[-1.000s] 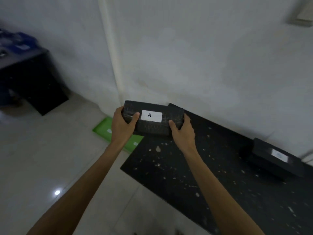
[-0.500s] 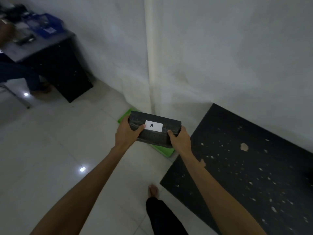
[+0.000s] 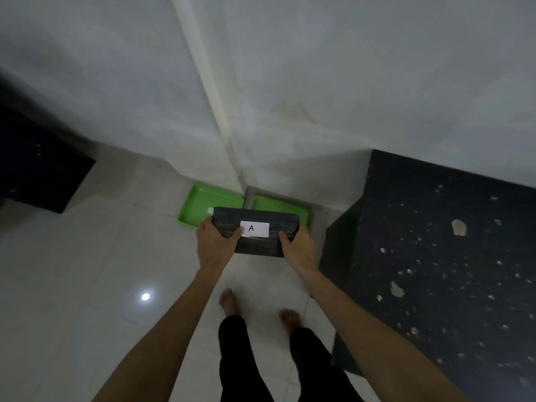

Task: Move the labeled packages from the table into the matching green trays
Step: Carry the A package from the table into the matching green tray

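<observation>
I hold a dark package (image 3: 261, 242) with a white label reading "A" between both hands, above the floor. My left hand (image 3: 216, 242) grips its left end and my right hand (image 3: 298, 246) grips its right end. Just beyond and below the package, two green trays lie side by side on the floor against the wall: the left tray (image 3: 203, 203) and the right tray (image 3: 269, 206). The package hides the near parts of both trays. A small white label shows in the left tray, and I cannot read it.
The black speckled table (image 3: 449, 271) stands to my right against the wall. A dark cabinet (image 3: 37, 175) sits at far left. My bare feet (image 3: 229, 303) stand on the white tiled floor below the package. A wall corner rises behind the trays.
I have stepped away from the table toward the wall corner, carrying the package. Both green trays are now in view below it. My grip is unchanged.
</observation>
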Motion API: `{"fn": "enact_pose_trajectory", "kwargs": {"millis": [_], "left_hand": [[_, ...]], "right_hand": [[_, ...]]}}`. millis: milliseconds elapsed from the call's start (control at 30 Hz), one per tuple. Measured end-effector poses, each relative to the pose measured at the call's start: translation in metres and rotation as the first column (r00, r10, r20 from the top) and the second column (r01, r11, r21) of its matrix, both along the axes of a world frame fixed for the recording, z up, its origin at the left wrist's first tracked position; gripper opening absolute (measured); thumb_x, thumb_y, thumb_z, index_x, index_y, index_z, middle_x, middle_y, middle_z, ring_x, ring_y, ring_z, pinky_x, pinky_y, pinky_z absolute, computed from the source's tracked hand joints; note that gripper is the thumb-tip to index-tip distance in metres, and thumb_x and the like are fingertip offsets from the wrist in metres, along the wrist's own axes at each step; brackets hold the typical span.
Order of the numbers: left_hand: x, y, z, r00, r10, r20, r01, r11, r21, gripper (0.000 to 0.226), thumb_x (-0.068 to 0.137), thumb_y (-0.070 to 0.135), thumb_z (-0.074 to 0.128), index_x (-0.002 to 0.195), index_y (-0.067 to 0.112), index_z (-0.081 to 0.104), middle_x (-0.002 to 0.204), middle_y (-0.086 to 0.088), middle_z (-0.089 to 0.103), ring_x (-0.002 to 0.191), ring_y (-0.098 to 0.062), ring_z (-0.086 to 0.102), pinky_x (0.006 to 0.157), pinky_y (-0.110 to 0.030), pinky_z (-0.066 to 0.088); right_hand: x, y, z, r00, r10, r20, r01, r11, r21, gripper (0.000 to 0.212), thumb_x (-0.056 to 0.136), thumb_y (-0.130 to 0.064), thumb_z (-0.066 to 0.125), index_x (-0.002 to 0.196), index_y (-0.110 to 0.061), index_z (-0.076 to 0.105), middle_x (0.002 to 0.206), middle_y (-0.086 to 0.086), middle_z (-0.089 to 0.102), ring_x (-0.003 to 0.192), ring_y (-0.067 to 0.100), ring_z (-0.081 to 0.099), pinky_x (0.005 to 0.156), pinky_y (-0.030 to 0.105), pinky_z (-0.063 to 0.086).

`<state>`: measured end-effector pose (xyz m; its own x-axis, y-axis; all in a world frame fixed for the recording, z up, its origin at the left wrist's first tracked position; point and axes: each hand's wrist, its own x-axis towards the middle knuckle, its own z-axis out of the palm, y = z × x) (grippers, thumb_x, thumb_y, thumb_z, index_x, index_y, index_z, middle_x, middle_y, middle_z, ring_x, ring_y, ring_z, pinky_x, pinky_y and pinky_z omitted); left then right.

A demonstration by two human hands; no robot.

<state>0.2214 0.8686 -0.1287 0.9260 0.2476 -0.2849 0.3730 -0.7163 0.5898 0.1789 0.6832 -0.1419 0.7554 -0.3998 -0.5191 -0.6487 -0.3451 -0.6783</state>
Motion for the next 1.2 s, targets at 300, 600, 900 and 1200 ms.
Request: {"fn": "enact_pose_trajectory", "kwargs": {"millis": [300, 600, 900, 1200], "left_hand": [[0.130, 0.005, -0.163, 0.952, -0.247, -0.183, 0.238, 0.969, -0.069, 0.053, 0.080, 0.035, 0.075, 0.120, 0.008, 0.056, 0.117, -0.013, 0.058, 0.110, -0.031, 0.054, 0.091, -0.048, 0.050], [0.245, -0.028, -0.443, 0.957, -0.161, -0.240, 0.073, 0.938, -0.340, 0.028, 0.097, 0.018, 0.057, 0.113, -0.005, 0.064, 0.106, -0.021, 0.069, 0.096, -0.037, 0.065, 0.082, -0.039, 0.051], [0.290, -0.060, -0.621, 0.942, -0.183, -0.281, 0.060, 0.916, -0.397, 0.027, 0.096, 0.000, 0.048, 0.117, -0.003, 0.064, 0.102, -0.015, 0.064, 0.076, -0.018, 0.057, 0.070, -0.023, 0.047], [0.305, -0.061, -0.680, 0.936, -0.215, -0.280, 0.113, 0.935, -0.337, 0.029, 0.095, 0.002, 0.052, 0.122, -0.003, 0.062, 0.106, -0.019, 0.065, 0.084, -0.021, 0.057, 0.062, -0.020, 0.045]], "right_hand": [[0.092, 0.026, -0.145, 0.933, -0.341, -0.116, 0.351, 0.933, 0.077, 0.045, 0.093, -0.015, 0.067, 0.135, -0.006, 0.053, 0.128, 0.012, 0.064, 0.119, 0.028, 0.062, 0.098, 0.034, 0.050], [0.196, -0.021, -0.415, 0.895, -0.432, -0.107, 0.441, 0.895, 0.074, 0.045, 0.099, -0.025, 0.060, 0.142, -0.015, 0.051, 0.131, 0.009, 0.063, 0.117, 0.030, 0.062, 0.094, 0.035, 0.052], [0.234, -0.054, -0.590, 0.849, -0.517, -0.110, 0.528, 0.838, 0.138, 0.039, 0.099, -0.028, 0.058, 0.133, -0.010, 0.058, 0.130, 0.011, 0.064, 0.112, 0.029, 0.064, 0.089, 0.031, 0.050], [0.248, -0.055, -0.657, 0.837, -0.520, -0.171, 0.545, 0.821, 0.172, 0.050, 0.096, -0.034, 0.062, 0.139, -0.011, 0.052, 0.132, 0.011, 0.062, 0.110, 0.029, 0.064, 0.090, 0.034, 0.052]]}}
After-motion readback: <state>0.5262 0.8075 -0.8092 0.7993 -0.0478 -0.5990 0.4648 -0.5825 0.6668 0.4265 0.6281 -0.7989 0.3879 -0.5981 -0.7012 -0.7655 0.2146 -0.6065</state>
